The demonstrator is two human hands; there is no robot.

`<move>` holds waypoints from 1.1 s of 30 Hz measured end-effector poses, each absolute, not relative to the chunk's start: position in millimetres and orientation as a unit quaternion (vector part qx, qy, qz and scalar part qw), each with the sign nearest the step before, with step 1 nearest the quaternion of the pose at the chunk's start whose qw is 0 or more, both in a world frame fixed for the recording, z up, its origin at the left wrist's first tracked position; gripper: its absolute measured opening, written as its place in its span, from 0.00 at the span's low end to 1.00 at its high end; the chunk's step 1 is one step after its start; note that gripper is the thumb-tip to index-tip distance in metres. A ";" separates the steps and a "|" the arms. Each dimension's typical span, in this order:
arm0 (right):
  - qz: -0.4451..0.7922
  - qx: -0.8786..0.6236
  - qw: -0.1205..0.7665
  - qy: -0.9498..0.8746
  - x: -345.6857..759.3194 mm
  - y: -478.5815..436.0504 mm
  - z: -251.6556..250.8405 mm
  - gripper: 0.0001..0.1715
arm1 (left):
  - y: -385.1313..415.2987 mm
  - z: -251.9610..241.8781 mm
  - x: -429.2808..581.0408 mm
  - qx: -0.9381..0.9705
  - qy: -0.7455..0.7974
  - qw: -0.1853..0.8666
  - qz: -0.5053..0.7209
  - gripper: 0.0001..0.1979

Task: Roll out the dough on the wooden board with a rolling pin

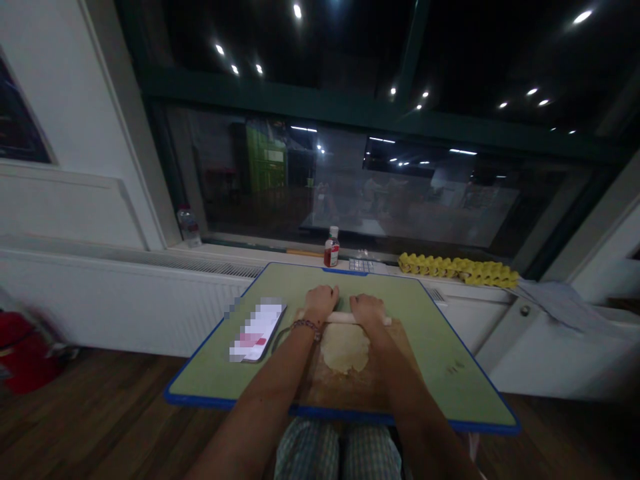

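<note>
A pale rolling pin (pixel 343 318) lies crosswise at the far edge of a flat, roughly round sheet of dough (pixel 345 350). My left hand (pixel 321 300), a beaded bracelet on its wrist, is closed over the pin's left part. Toward the other end, my right hand (pixel 367 308) also grips the pin, whose right tip sticks out past the wrist. Under the dough is a brown wooden board (pixel 360 398), partly covered by my forearms. The undersides of my fingers are hidden.
The board rests on a green folding table (pixel 445 370) with a blue rim. A lit phone (pixel 260 333) lies left of it. On the windowsill stand a small red-labelled bottle (pixel 331 250), yellow egg trays (pixel 457 269) and a clear bottle (pixel 189 227). A red bin-like object (pixel 25 353) is at floor left.
</note>
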State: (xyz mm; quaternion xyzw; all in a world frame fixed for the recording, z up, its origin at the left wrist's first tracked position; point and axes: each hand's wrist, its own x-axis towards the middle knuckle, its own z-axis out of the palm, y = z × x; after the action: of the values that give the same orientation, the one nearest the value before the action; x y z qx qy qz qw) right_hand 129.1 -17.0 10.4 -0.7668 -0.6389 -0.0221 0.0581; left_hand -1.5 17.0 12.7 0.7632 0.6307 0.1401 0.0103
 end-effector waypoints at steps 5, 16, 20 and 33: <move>-0.016 -0.758 0.051 -0.651 131.1 -12.0 7.2 0.27 | 16.8 11.6 -2.9 0.788 0.602 -0.003 0.131 0.27; -0.099 -0.714 0.047 -0.691 130.2 -34.2 5.2 0.19 | -9.7 16.3 -8.1 0.832 0.547 -0.008 0.092 0.17; -0.120 -0.692 0.036 -0.711 129.1 -48.0 3.9 0.18 | -22.9 12.5 -11.8 0.849 0.521 -0.019 0.081 0.16; -0.183 -0.680 0.061 -0.708 131.4 -83.9 -18.6 0.21 | -69.0 -0.9 -13.7 0.856 0.500 -0.045 0.126 0.16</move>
State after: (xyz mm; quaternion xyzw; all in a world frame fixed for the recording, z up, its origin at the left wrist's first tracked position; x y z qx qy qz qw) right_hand 131.4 -83.9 -18.6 -0.6797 -0.7078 -0.1826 0.0612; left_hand -13.7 -69.0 -0.9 0.8559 0.4995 0.1262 -0.0453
